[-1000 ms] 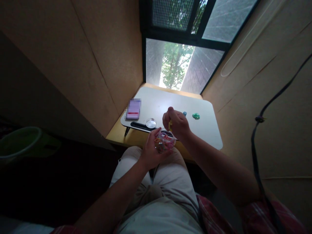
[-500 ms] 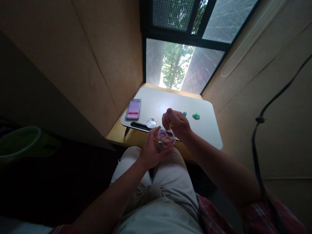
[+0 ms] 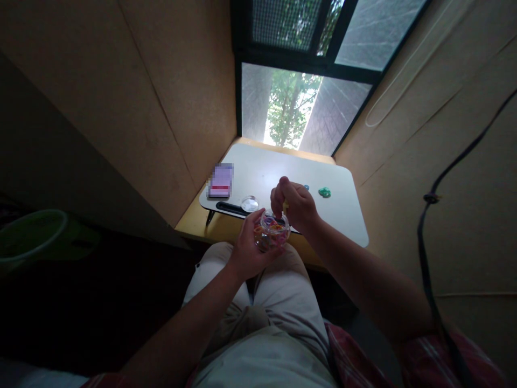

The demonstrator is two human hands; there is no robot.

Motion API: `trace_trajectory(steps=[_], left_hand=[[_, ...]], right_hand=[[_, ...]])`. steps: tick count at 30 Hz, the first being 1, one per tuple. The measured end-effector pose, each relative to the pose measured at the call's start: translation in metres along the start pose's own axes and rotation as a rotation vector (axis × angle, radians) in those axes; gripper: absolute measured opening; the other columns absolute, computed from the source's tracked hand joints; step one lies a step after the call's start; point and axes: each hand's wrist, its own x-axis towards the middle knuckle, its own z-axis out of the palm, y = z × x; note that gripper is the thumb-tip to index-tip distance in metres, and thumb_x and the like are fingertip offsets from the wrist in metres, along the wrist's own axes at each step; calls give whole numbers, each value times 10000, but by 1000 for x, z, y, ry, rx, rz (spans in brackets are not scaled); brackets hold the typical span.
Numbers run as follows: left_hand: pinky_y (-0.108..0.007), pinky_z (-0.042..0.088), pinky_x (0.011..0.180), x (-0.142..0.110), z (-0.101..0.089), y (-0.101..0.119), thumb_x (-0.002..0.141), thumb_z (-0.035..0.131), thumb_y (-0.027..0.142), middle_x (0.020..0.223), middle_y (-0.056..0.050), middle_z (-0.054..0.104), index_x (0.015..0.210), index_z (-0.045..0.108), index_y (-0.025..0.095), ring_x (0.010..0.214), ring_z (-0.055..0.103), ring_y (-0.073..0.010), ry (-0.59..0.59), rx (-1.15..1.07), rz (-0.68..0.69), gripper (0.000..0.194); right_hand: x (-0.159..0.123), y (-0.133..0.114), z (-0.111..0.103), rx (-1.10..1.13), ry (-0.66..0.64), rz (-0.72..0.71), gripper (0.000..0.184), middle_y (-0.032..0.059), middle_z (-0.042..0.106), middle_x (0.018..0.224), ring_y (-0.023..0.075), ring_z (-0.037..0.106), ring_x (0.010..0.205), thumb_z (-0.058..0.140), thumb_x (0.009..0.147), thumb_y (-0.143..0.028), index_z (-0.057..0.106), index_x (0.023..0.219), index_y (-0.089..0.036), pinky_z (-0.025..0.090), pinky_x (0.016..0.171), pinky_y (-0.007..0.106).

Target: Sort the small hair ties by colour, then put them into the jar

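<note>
My left hand [image 3: 247, 245] is wrapped round a small clear jar [image 3: 266, 241], held above my lap at the table's near edge. Colourful elastic hair bands [image 3: 276, 228], orange, pink and purple among them, lie inside the open jar. Just above and right of the rim, my right hand [image 3: 298, 206] is closed on some yellow hair bands [image 3: 285, 207], which poke out below the fingers. Beyond that hand, a green bunch of bands [image 3: 325, 192] rests on the white folding table [image 3: 274, 161]. A small blue bunch [image 3: 306, 187] is partly hidden behind the knuckles.
A round clear lid [image 3: 250, 203] lies by the table's dark slot [image 3: 230, 208]. A blurred purple rectangular object [image 3: 221, 180] sits at the table's left end. Walls flank both sides, and a window [image 3: 293, 108] stands behind. A green basket [image 3: 44, 237] is at far left; a dark cord [image 3: 422, 231] hangs right.
My right hand has shifted only slightly about the jar's rim, keeping the yellow bands in its grip. The jar tilts a little differently in my left hand.
</note>
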Motion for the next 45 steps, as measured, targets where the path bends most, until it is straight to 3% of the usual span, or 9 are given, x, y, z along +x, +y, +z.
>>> trace_trajectory(steps=[10, 17, 22, 29, 39, 45], left_hand=[[-494, 432, 1093, -1, -2, 3, 633, 864, 319, 1411, -117, 496, 1457, 348, 266, 1269, 529, -325, 3, -9, 25, 974], [-529, 442, 1083, -2, -1, 3, 641, 859, 342, 1417, -121, 482, 1459, 333, 282, 1263, 527, -338, -15, 27, 62, 975], [-529, 458, 1062, -4, -1, 7, 647, 854, 359, 1407, -129, 486, 1450, 329, 276, 1253, 531, -341, -44, 39, 71, 963], [-518, 452, 1047, -4, -1, 10, 649, 854, 374, 1400, -138, 481, 1442, 324, 249, 1246, 528, -331, -29, 100, 82, 962], [-488, 448, 1056, -5, -2, 11, 654, 853, 361, 1404, -142, 478, 1439, 332, 242, 1241, 536, -320, -50, 37, 75, 950], [-516, 436, 1078, -4, -3, 11, 655, 850, 357, 1420, -131, 472, 1439, 337, 253, 1261, 521, -330, -51, 42, 100, 943]], right_hand=[[0, -3, 0, -31, -33, -17, 629, -45, 415, 413, 61, 359, 375, 463, 899, -701, 414, 511, -209, 261, 390, 233], [-2, -3, -6, -301, -88, -20, 576, -38, 438, 436, 65, 358, 418, 506, 925, -585, 490, 508, -187, 275, 429, 234], [-4, -6, -9, -522, -143, -127, 542, -38, 416, 450, 72, 353, 459, 472, 959, -485, 487, 512, -180, 281, 475, 242], [-3, -10, -14, -730, -233, -265, 548, -31, 440, 469, 76, 343, 487, 487, 960, -475, 477, 502, -174, 267, 507, 253], [-5, -10, -17, -656, -252, -179, 623, 8, 551, 486, 79, 470, 469, 356, 995, -527, 609, 563, -156, 339, 502, 233], [-5, -9, -20, -587, -318, -222, 724, 18, 558, 514, 91, 479, 489, 244, 1000, -612, 606, 564, -161, 366, 529, 247]])
